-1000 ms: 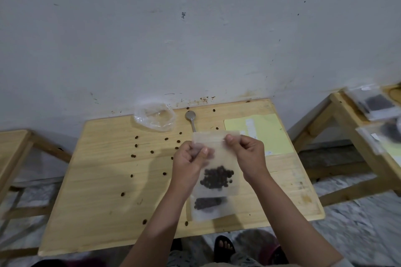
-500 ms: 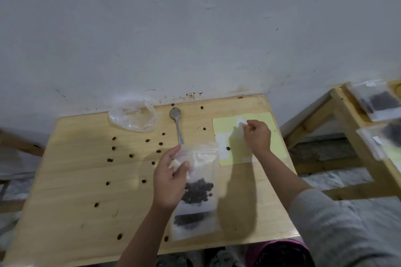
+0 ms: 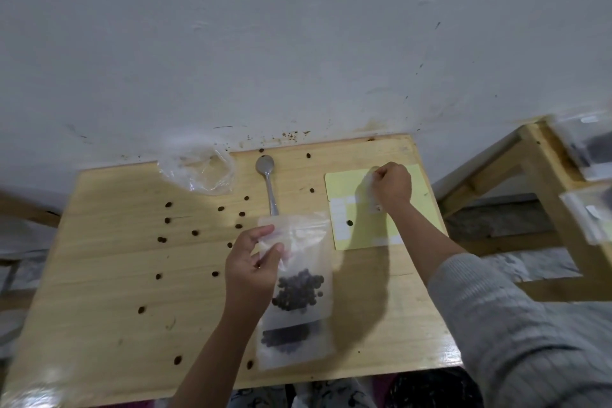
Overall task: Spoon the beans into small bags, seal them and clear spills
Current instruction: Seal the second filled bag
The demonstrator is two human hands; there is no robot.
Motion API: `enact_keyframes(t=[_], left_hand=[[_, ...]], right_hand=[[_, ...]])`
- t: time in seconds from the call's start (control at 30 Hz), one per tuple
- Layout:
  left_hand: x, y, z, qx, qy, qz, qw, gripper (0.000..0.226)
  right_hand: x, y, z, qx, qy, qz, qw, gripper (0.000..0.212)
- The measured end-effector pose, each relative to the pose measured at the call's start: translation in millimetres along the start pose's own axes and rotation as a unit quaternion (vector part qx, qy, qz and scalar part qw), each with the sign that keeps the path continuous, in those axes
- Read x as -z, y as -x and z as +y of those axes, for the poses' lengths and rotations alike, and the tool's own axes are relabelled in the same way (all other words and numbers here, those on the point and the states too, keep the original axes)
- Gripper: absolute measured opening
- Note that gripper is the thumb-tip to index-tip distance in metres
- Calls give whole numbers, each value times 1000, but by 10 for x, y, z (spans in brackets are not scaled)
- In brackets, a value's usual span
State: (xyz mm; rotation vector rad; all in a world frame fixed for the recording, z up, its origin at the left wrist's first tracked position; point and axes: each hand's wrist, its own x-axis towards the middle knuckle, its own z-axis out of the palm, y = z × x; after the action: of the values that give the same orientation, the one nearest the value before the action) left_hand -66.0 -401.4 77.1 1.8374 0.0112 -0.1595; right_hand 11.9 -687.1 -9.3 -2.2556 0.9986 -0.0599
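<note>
At the frame's centre the left hand pinches the top of the filled bag so the beans stay low; at upper right the right hand, fingers curled, seems to peel a label from the yellow sheet, probably for sealing; spilled beans wait on the table.

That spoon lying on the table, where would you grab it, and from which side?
Probably by the handle, coming from above with fingers on its two long sides. The spoon lies flat, its bowl toward the wall. The handle's near end goes under the held bag, so grip the bare stretch just past the bag's top edge.
</note>
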Motion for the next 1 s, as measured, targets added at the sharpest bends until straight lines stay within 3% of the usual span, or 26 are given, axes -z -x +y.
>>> enact_keyframes(t=[0.23,0.37,0.47,0.57,0.73,1.0], left_hand=[[-14,-8,66,19,22,17,999,34],[-1,-18,133,64,43,10,997,34],[17,8,227,64,62,-19,996,33],[16,59,335,53,87,-36,994,33],[24,205,530,30,171,-62,983,32],[110,427,715,-40,164,-21,985,20]], right_hand=[[261,191,-150,-28,-133,17,991,12],[614,744,-430,37,-315,-41,948,13],[842,1352,-637,123,-385,-96,910,16],[866,1772,-776,155,-375,-124,905,15],[829,2052,-866,163,-340,-107,920,20],[923,2320,-908,188,-292,-66,935,15]])
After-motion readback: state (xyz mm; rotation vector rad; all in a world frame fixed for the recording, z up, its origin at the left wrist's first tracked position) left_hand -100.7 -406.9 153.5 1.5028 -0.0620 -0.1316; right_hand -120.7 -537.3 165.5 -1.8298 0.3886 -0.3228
